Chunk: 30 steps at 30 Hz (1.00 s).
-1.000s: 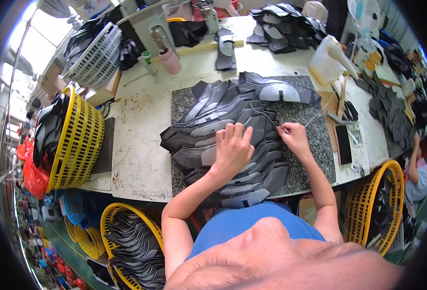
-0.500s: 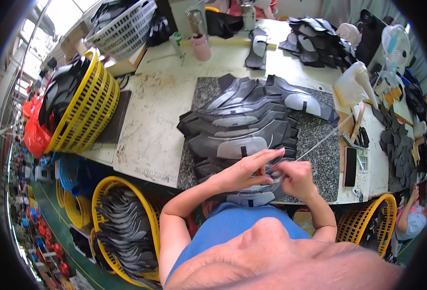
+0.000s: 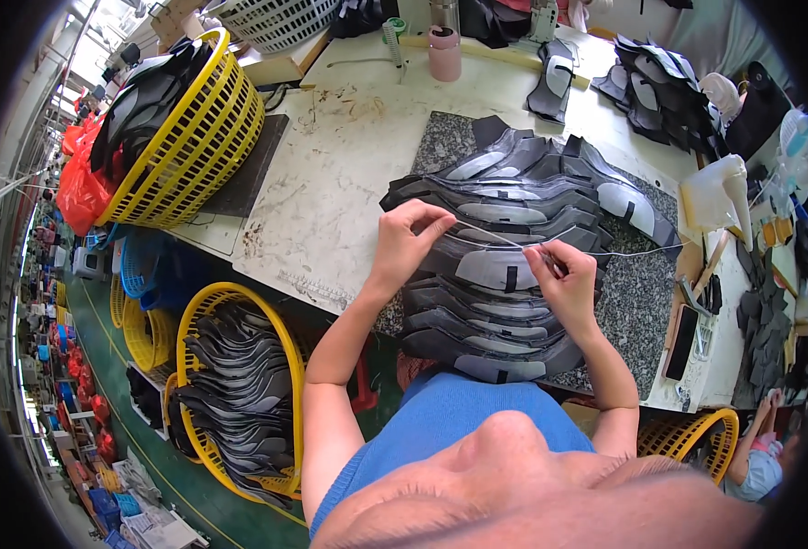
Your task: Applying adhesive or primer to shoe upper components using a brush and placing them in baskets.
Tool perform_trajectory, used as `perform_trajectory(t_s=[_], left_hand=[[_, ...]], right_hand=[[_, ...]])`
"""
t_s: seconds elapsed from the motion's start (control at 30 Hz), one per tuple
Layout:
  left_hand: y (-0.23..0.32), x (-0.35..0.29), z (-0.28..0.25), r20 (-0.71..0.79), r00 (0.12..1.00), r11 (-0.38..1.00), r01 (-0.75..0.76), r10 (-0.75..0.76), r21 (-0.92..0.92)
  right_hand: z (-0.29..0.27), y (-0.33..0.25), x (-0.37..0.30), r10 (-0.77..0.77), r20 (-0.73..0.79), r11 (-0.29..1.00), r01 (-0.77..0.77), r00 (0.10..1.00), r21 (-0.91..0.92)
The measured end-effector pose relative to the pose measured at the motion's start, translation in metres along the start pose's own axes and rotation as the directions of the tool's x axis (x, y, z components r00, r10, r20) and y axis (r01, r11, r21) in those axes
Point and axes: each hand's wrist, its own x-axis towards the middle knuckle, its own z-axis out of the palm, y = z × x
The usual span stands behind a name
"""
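Your left hand [image 3: 400,245]: pinches the pale cord [image 3: 488,233]
Your right hand [image 3: 569,284]: pinches it too, above your overlapping dark pieces [image 3: 477,268]
Speckled slab [image 3: 637,306]: lies beneath those pieces on your table [image 3: 322,192]

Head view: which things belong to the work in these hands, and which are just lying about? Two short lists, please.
In the work:
- left hand and right hand
- pale cord, pinched between them
- overlapping black-and-grey pieces below the hands
- speckled slab under the pieces

Apparently just lying about:
- pink container
- phone
- translucent jug
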Motion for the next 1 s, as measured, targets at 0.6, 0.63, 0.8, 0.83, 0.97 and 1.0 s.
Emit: perform_trajectory(t_s=[0.6,0.63,0.8,0.83,0.97,1.0], left_hand=[[0.033,0.009,0.044,0.157,0.855,0.727,-0.506,0.494,0.464],[0.037,0.007,0.06,0.241,0.806,0.679,-0.587,0.54,0.441],[0.041,0.004,0.098,0.47,0.693,0.41,-0.711,0.547,0.571],[0.04,0.005,0.098,0.483,0.685,0.382,-0.716,0.545,0.584],[0.044,0.005,0.101,0.502,0.671,0.344,-0.726,0.546,0.595],[0.045,0.005,0.101,0.497,0.678,0.353,-0.72,0.541,0.597]], right_hand=[[-0.024,0.053,0.034,-0.001,-0.172,0.976,-0.037,0.985,-0.213],[-0.024,0.053,0.034,-0.021,-0.157,0.969,-0.019,0.987,-0.247],[-0.04,0.064,0.039,0.054,-0.076,0.986,-0.065,0.996,-0.157],[-0.047,0.069,0.04,0.067,-0.071,0.99,-0.076,0.995,-0.12],[-0.055,0.074,0.049,0.05,-0.119,0.985,-0.068,0.992,-0.156],[-0.052,0.072,0.052,0.016,-0.14,0.979,-0.044,0.99,-0.197]])
